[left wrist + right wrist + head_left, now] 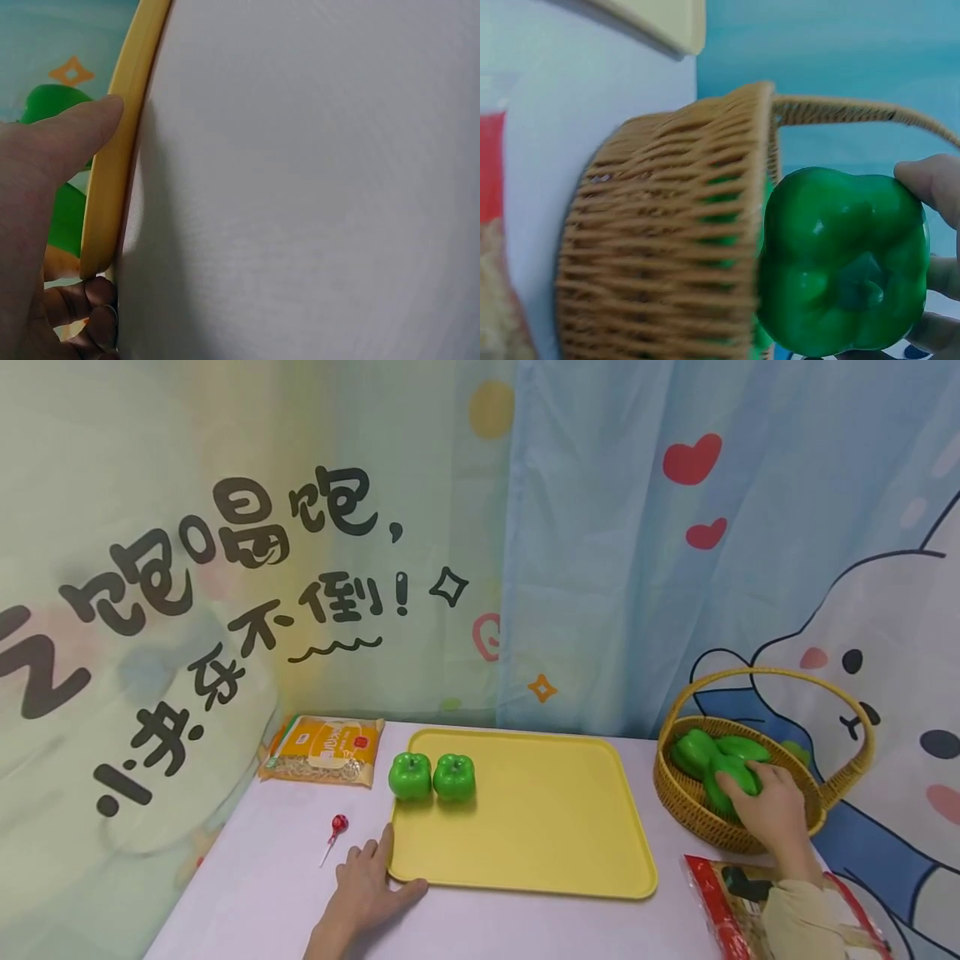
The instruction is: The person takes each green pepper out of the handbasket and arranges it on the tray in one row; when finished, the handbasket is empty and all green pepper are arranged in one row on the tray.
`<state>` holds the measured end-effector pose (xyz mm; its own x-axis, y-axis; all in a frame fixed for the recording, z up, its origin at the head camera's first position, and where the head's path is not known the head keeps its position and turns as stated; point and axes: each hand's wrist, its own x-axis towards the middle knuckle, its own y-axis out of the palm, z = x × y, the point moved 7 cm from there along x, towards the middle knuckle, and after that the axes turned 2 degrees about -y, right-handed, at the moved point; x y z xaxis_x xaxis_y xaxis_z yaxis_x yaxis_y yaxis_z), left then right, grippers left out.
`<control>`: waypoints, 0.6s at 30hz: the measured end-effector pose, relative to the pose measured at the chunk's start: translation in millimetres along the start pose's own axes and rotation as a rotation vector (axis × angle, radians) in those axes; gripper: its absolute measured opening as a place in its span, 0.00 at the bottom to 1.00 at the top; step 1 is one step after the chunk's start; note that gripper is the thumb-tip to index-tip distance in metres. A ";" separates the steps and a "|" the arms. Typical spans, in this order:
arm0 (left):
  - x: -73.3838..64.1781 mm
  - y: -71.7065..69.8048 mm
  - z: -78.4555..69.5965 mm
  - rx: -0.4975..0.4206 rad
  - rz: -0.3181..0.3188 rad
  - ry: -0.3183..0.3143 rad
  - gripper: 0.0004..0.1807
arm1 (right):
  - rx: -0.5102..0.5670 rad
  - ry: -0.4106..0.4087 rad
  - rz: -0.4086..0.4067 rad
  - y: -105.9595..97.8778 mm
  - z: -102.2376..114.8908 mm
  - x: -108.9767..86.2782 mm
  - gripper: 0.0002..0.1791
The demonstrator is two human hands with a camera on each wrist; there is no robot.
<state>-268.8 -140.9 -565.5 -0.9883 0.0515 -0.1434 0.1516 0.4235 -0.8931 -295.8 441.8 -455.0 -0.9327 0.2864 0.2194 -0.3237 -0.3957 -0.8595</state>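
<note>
My right hand [776, 810] grips a green bell pepper [844, 262] over the opening of a wicker basket [701, 814]. In the right wrist view, its thumb and fingers [939, 180] press on the pepper's sides. More green peppers [693, 752] lie inside the basket, partly covered. At the near left corner of a yellow tray [525, 835] rests my left hand [367, 885], thumb along the front rim and index finger against the left side. Two green bell peppers [454, 778] stand side by side at the tray's far left.
An orange food packet [330, 750] lies behind the tray's left side. A red lollipop [339, 824] is left of the tray. Before the basket lies a red-edged packet [723, 893], partly under the right forearm. The basket's tall handle [772, 672] arches over its opening.
</note>
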 end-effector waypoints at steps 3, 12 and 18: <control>-0.2 0.6 0.1 0.001 -0.003 -0.001 0.62 | 0.008 -0.029 -0.017 -4.2 13.0 0.1 0.44; -2.0 -3.0 3.4 0.001 -0.002 -0.004 0.62 | 0.076 -0.160 -0.056 -1.9 63.0 -6.5 0.38; -0.9 -1.3 2.0 -0.011 -0.002 0.006 0.63 | 0.132 -0.229 -0.046 8.0 87.0 -8.2 0.35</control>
<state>-268.2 -143.3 -565.1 -0.9887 0.0563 -0.1390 0.1496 0.4334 -0.8887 -304.5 360.4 -423.5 -0.9232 0.1075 0.3689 -0.3707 -0.5018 -0.7815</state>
